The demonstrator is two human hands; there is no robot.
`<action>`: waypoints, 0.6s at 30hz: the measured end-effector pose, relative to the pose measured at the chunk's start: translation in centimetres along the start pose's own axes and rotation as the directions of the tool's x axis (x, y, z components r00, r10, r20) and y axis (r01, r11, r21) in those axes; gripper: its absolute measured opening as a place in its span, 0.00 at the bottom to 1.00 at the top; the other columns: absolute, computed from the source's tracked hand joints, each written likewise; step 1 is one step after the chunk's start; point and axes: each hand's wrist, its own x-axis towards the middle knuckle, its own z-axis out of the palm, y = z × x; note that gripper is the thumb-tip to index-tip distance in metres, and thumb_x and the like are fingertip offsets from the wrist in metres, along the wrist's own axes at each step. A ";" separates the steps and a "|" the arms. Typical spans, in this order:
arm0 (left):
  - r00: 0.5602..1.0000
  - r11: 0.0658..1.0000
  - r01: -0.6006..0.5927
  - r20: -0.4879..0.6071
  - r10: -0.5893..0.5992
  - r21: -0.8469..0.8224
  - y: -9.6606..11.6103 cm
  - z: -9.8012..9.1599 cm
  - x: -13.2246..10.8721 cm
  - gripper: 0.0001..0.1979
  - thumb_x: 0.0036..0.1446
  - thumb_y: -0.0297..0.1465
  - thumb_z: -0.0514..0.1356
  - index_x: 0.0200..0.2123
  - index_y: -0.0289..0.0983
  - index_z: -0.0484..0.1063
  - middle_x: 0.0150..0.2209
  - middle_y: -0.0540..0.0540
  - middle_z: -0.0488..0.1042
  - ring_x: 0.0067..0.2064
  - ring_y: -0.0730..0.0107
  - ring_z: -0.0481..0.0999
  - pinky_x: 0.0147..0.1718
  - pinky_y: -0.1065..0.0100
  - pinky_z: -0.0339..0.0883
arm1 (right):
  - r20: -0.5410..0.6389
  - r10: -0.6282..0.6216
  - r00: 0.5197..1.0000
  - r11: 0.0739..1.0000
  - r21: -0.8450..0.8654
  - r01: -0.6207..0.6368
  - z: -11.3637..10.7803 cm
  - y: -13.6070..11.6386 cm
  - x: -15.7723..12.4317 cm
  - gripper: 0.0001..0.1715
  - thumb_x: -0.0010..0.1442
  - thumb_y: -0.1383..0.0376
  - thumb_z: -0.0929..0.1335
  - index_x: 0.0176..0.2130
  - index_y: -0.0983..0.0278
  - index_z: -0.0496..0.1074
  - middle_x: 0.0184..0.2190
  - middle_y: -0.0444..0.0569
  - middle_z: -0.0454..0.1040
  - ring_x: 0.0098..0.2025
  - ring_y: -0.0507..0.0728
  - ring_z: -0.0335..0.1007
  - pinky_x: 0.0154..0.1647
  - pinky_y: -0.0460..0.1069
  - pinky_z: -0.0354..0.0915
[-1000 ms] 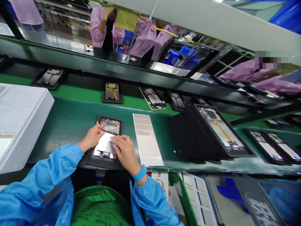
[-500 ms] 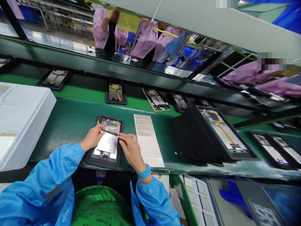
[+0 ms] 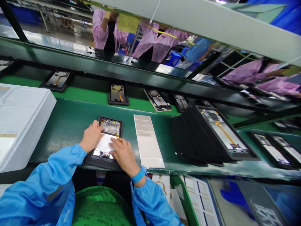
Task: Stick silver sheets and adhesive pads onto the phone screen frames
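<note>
An opened tablet (image 3: 110, 127) in a black carrier tray (image 3: 97, 161) lies on the green bench in front of me. A pale silver sheet (image 3: 104, 142) covers its middle. My left hand (image 3: 91, 136) rests on the tablet's left edge with fingers curled over the sheet. My right hand (image 3: 123, 153) lies flat on the sheet's right side, fingers stretched out and pressing down. Circuit boards show at the tablet's top end.
A white strip of label backing (image 3: 147, 141) lies right of the tablet. A leaning stack of black trays (image 3: 207, 135) stands further right, a white foam box (image 3: 21, 119) at the left. More tablets ride the green conveyor (image 3: 82, 92) behind. People in pink coats work opposite.
My right hand moved left from the tablet's right edge onto the sheet and flattened. The dark strip held across the tablet is no longer visible. My left hand stayed put.
</note>
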 end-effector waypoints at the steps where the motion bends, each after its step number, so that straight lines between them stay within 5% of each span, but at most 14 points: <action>1: 0.999 0.999 0.007 -0.035 -0.005 0.043 -0.1 -0.1 -0.1 0.15 0.58 0.34 0.62 0.49 0.36 0.73 0.50 0.36 0.69 0.49 0.52 0.73 0.44 0.59 0.68 | 0.000 -0.004 1.000 1.000 0.000 0.004 0.0 0.1 -0.1 0.19 0.60 0.63 0.73 0.52 0.58 0.72 0.60 0.51 0.71 0.59 0.64 0.61 0.54 0.60 0.62; 5: 0.988 0.997 0.070 -0.137 -0.074 -0.032 -1.8 2.2 -1.4 0.32 0.57 0.43 0.62 0.59 0.30 0.66 0.62 0.26 0.63 0.64 0.38 0.60 0.60 0.42 0.56 | -0.095 0.142 0.985 0.990 0.038 -0.139 0.5 0.0 -0.9 0.26 0.59 0.61 0.74 0.55 0.58 0.70 0.62 0.55 0.66 0.62 0.67 0.58 0.59 0.64 0.61; 8: 0.983 0.964 0.084 -0.138 -0.121 -0.252 -2.8 5.0 -2.7 0.35 0.59 0.46 0.58 0.61 0.29 0.64 0.68 0.26 0.55 0.71 0.38 0.46 0.66 0.38 0.40 | -0.113 0.305 0.946 0.949 0.121 -0.292 1.3 -0.2 -1.5 0.37 0.57 0.63 0.75 0.62 0.61 0.63 0.62 0.62 0.63 0.60 0.69 0.62 0.58 0.66 0.63; 10: 0.972 0.900 0.069 -0.176 -0.158 -0.430 -2.5 6.0 -3.4 0.36 0.57 0.46 0.59 0.63 0.31 0.62 0.68 0.28 0.55 0.72 0.41 0.45 0.67 0.39 0.38 | -0.079 0.321 0.944 0.937 0.174 -0.304 1.5 -0.4 -1.7 0.43 0.55 0.65 0.75 0.65 0.63 0.59 0.61 0.64 0.63 0.60 0.69 0.63 0.59 0.66 0.64; 14: 0.955 0.573 0.105 -0.079 -0.287 -0.813 -1.0 4.5 -4.2 0.42 0.53 0.45 0.64 0.68 0.41 0.54 0.64 0.36 0.65 0.65 0.48 0.64 0.63 0.48 0.59 | -0.042 0.252 0.967 0.939 0.254 -0.234 -0.6 0.3 -1.9 0.49 0.54 0.65 0.76 0.68 0.61 0.54 0.64 0.63 0.61 0.65 0.68 0.59 0.63 0.63 0.62; 16: 0.941 0.392 0.210 0.077 -0.329 -0.896 -0.9 2.5 -3.1 0.45 0.51 0.44 0.67 0.68 0.43 0.52 0.56 0.38 0.73 0.54 0.50 0.76 0.52 0.51 0.72 | -0.039 0.203 0.979 0.946 0.266 -0.185 -3.3 2.3 -1.6 0.46 0.57 0.62 0.75 0.68 0.60 0.55 0.65 0.61 0.61 0.67 0.67 0.58 0.63 0.61 0.63; 18: 0.911 0.311 0.292 0.165 -0.378 -0.904 -1.6 0.3 -0.6 0.46 0.49 0.43 0.69 0.68 0.43 0.54 0.47 0.40 0.77 0.41 0.54 0.81 0.40 0.55 0.77 | -0.139 0.205 0.969 0.959 0.227 -0.171 -6.8 5.9 -0.6 0.38 0.61 0.61 0.71 0.66 0.60 0.59 0.64 0.59 0.63 0.67 0.66 0.58 0.63 0.61 0.63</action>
